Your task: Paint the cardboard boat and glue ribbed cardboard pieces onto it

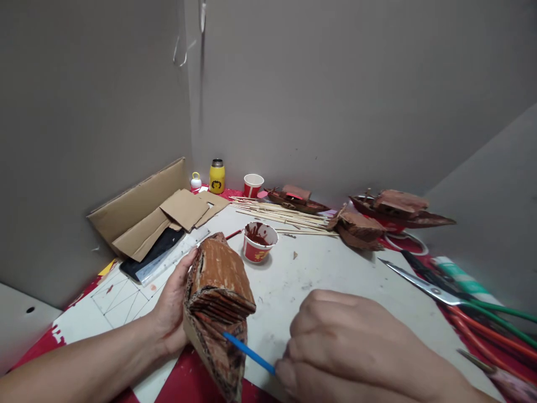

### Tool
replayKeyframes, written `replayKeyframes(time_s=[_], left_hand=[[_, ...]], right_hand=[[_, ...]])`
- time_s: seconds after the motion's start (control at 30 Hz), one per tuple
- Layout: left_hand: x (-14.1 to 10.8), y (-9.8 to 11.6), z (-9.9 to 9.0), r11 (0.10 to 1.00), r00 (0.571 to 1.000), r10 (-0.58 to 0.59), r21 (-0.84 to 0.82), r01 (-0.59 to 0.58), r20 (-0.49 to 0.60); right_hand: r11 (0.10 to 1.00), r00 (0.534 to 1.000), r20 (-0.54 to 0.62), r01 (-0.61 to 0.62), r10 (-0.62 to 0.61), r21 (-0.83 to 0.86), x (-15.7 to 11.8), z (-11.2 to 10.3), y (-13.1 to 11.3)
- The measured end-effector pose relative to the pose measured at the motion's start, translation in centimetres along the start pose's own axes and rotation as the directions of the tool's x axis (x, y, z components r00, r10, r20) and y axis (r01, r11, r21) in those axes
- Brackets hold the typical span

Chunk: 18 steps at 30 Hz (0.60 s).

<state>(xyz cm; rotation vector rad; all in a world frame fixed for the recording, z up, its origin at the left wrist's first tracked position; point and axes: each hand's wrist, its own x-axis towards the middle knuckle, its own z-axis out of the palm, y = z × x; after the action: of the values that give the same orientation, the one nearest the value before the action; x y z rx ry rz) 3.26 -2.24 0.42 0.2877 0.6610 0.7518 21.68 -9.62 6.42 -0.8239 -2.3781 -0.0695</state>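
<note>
My left hand [174, 305] is closed around the side of a cardboard model boat [220, 268], which has a ridged, brown-painted roof and a pointed end tilted down towards me. Between the fingers of my right hand [335, 341] is a slim blue paintbrush [251, 354]. Its far end meets the boat's deck below the roof; the bristles cannot be made out. Past the boat stands a red and white paper cup [257, 252] with brown paint inside and smeared round its wall.
Brown model boats [400, 207] and thin wooden sticks [281, 212] lie at the back. Cardboard pieces [184, 208] and a ruler [168, 260] are on the left. Scissors [423, 288] lie on the right. A yellow bottle [217, 177] and another paper cup [253, 184] stand near the wall.
</note>
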Motion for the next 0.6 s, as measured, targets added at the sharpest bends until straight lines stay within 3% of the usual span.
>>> replayKeyframes(time_s=[0.07,0.2,0.4,0.6], left_hand=[[-0.2,0.1,0.0,1.0,1.0,-0.011,0.006,0.011,0.009],[-0.2,0.5,0.0,0.999,0.999,0.042,-0.017,-0.042,0.032],[-0.2,0.6,0.0,0.999,1.0,-0.01,-0.034,0.01,-0.008],[-0.6,0.7,0.6,0.999,0.998,-0.037,0.002,0.038,-0.044]], right_hand=[[0.998,0.999,0.047,0.017,-0.014,-0.065,0.0,0.0,0.3],[0.989,0.998,0.029,0.058,-0.054,-0.137,-0.6,-0.9,0.6],[1.0,0.994,-0.112,-0.002,0.003,0.008,-1.7,-0.7,0.7],[1.0,0.996,-0.092,0.002,-0.001,0.007,-1.2,-1.2,0.9]])
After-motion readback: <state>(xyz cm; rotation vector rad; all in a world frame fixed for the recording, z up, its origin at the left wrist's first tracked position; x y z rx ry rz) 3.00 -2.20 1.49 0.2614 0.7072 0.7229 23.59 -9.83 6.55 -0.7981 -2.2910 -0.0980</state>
